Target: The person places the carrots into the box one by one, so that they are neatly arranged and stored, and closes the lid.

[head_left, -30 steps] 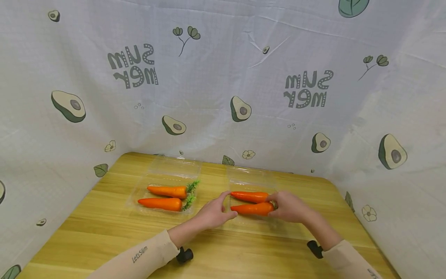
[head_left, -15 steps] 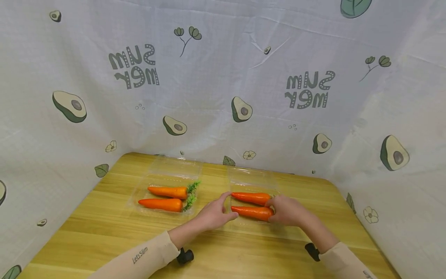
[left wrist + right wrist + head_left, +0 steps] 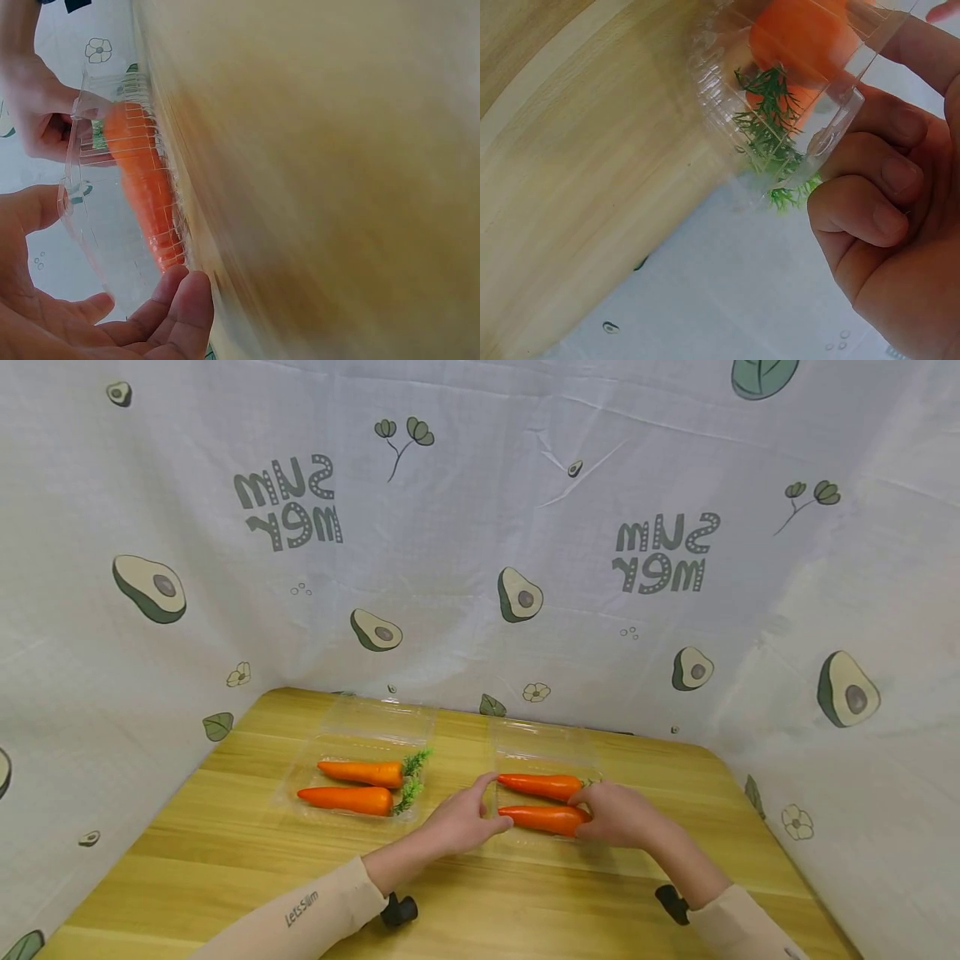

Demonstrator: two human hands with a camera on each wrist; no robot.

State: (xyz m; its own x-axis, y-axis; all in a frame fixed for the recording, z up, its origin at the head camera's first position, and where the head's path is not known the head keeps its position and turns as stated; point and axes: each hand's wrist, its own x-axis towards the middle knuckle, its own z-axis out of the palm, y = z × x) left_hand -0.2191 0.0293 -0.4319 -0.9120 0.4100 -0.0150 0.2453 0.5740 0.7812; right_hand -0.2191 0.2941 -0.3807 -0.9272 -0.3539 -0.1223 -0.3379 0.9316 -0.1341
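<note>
My right hand (image 3: pixel 618 814) pinches the thick end of the nearer orange-red carrot (image 3: pixel 543 819) between thumb and index finger. In the right wrist view its other fingers (image 3: pixel 862 199) curl outside the clear box, close to green carrot leaves (image 3: pixel 769 124). The farther carrot (image 3: pixel 540 787) lies parallel behind it, tip to the left. Both are in the base of a clear plastic clamshell box (image 3: pixel 101 217), its lid (image 3: pixel 543 741) folded back. My left hand (image 3: pixel 461 818) spreads thumb and fingers at the box's left end, one fingertip touching the rim in the left wrist view.
To the left, a second opened clear clamshell box (image 3: pixel 378 718) holds two carrots (image 3: pixel 345 800) with leafy green tops to the right. The wooden table (image 3: pixel 480 902) ends at a white printed cloth (image 3: pixel 450 527) behind and at the sides.
My right hand has drawn slightly toward me, and the nearer carrot has shifted with it, widening the space between the two carrots. The left hand has stayed at the box's left end.
</note>
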